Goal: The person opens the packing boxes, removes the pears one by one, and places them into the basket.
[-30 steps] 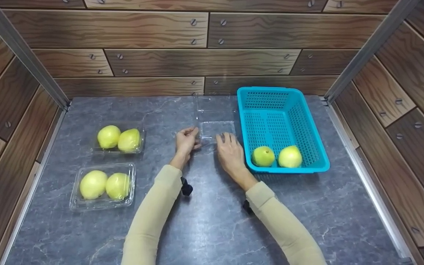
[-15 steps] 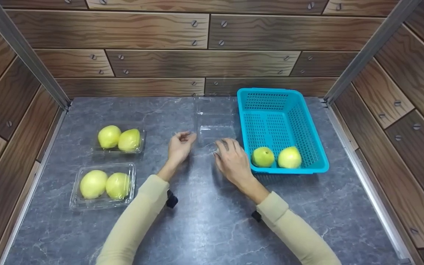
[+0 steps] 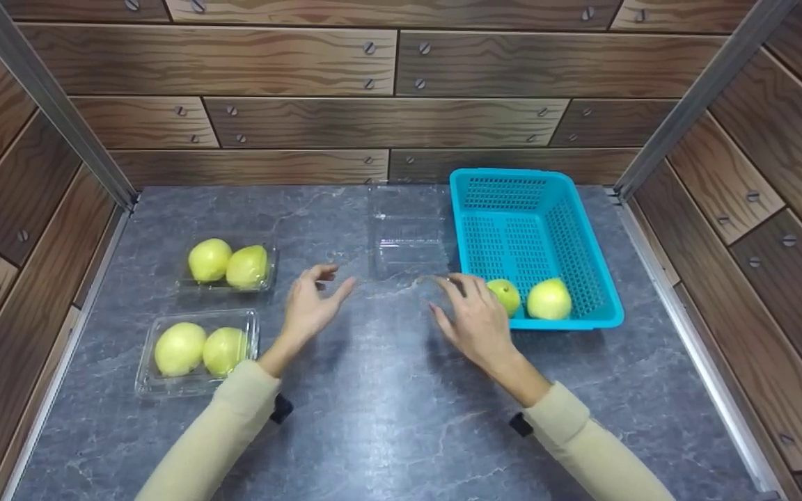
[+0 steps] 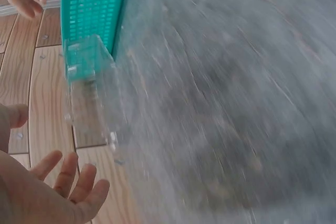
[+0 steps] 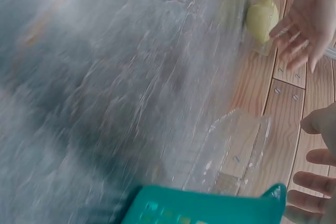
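Observation:
An unlidded clear plastic clamshell box (image 3: 409, 243) lies at the back middle of the table, its lid folded back. In front and left of it is my left hand (image 3: 312, 303), fingers spread and holding nothing. My right hand (image 3: 477, 320), loosely bent and bare of any object, is at the front left corner of the blue basket (image 3: 599, 278). It partly hides one yellow-green pear (image 3: 509, 296) in the basket; a second pear (image 3: 549, 299) sits beside it. Both wrist views show the clear box (image 4: 86, 108) apart from the hands.
Two clear boxes stand on the left, each with two pears: a back box (image 3: 272, 268) and a front box (image 3: 147, 383). The grey marbled table (image 3: 387, 417) is bounded by wood-patterned walls (image 3: 289, 62) and metal rails.
Both hands have drawn back from the clear box and moved apart, the left towards the left, the right towards the basket corner. The box stays in place, lid folded back.

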`<state>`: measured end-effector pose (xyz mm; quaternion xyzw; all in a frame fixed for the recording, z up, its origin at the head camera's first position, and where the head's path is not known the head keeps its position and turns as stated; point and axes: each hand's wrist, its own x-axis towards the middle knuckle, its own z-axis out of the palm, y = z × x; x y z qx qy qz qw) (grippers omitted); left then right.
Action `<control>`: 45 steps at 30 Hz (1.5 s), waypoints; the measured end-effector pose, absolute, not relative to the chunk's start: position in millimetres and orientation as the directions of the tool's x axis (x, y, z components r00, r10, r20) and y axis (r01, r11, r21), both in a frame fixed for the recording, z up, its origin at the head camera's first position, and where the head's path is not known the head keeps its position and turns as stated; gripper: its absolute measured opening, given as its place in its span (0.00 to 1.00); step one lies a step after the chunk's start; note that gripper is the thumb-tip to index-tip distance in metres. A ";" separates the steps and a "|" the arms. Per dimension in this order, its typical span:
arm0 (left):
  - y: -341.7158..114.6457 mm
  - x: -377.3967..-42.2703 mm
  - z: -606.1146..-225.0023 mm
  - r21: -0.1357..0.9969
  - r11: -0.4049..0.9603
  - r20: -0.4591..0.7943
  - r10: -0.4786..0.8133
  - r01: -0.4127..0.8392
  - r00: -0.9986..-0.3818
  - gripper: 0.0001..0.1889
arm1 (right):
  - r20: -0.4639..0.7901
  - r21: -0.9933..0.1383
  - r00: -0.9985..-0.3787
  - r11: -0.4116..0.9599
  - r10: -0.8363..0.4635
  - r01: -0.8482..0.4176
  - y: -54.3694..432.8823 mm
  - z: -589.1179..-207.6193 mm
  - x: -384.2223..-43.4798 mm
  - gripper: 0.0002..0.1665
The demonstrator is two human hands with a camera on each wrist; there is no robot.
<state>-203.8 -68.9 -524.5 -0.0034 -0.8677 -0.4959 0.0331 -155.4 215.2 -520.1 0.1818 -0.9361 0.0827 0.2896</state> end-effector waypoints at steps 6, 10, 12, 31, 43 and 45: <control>-97.3 -195.2 -520.3 0.752 0.652 0.130 0.001 0.099 -0.991 0.29 | 0.583 -0.041 -0.758 0.921 -0.292 -0.386 238.1 -517.9 -145.5 0.28; -118.4 -195.0 -520.2 0.700 0.690 0.216 0.041 0.184 -0.975 0.25 | 0.590 -0.032 -0.748 0.918 -0.303 -0.396 252.0 -519.5 -139.1 0.29; -130.0 -196.1 -520.7 0.667 0.711 0.248 0.068 0.221 -0.966 0.24 | 0.592 -0.029 -0.746 0.916 -0.306 -0.399 258.2 -520.1 -135.7 0.30; -189.3 -225.7 -531.4 0.485 0.857 0.164 0.107 0.175 -0.981 0.31 | 0.620 0.007 -0.732 0.935 -0.282 -0.354 290.0 -530.9 -114.2 0.22; -201.0 -239.0 -534.9 0.480 0.876 0.049 0.029 0.049 -0.998 0.31 | 0.654 0.065 -0.695 0.937 -0.299 -0.343 293.0 -537.3 -114.0 0.15; -201.0 -239.1 -533.8 0.472 0.881 0.035 0.029 0.042 -0.999 0.31 | 0.657 0.068 -0.693 0.938 -0.298 -0.339 292.5 -537.3 -114.8 0.15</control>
